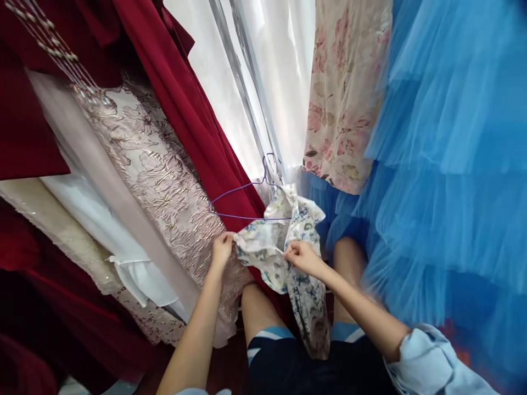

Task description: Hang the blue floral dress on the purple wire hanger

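Observation:
A white garment with a blue and green floral print [307, 285] hangs half on a thin purple wire hanger [236, 189]. One side of the hanger is inside the garment, while its left end sticks out bare. My left hand [223, 251] pinches the garment's edge at the left, just below that bare end. My right hand [302, 257] is closed on the cloth near the garment's middle. The lower part of the garment droops down between my knees. The hanger's hook reaches up beside a metal pole.
Dark red dresses [185, 104] and a pink brocade gown [164, 170] hang on the left. A blue tulle dress [444, 164] fills the right, next to a pink floral dress [343, 104]. Metal poles [247, 77] stand before a white curtain [197, 49].

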`<state>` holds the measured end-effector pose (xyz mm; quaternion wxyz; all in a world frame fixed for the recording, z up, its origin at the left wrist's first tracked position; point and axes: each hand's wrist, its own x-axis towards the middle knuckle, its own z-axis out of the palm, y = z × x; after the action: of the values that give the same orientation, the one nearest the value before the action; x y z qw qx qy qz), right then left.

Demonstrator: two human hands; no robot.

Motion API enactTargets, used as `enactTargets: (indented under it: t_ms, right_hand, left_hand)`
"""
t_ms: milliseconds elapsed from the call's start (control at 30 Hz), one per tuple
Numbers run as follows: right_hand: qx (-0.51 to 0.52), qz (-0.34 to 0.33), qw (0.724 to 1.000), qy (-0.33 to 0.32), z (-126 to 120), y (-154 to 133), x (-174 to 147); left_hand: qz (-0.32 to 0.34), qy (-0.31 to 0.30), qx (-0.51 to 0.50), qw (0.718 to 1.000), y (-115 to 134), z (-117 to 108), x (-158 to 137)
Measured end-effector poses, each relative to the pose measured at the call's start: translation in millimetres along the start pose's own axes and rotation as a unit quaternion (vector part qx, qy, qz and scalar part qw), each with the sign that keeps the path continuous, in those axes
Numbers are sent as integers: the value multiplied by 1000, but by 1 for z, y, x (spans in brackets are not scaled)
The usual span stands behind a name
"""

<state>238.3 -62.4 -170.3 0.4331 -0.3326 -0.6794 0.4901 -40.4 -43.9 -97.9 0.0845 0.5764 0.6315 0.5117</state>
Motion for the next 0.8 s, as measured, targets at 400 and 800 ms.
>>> enactTargets:
  t_ms: [400, 800]
  right_hand:
    - [64, -22, 984, -163, -18, -25, -16]
    - [165, 24, 986, 17, -122, -49, -23]
  left_hand:
    - [183, -197, -56, 962, 127, 70, -84]
    - [-30, -459, -223, 860, 56, 94, -132]
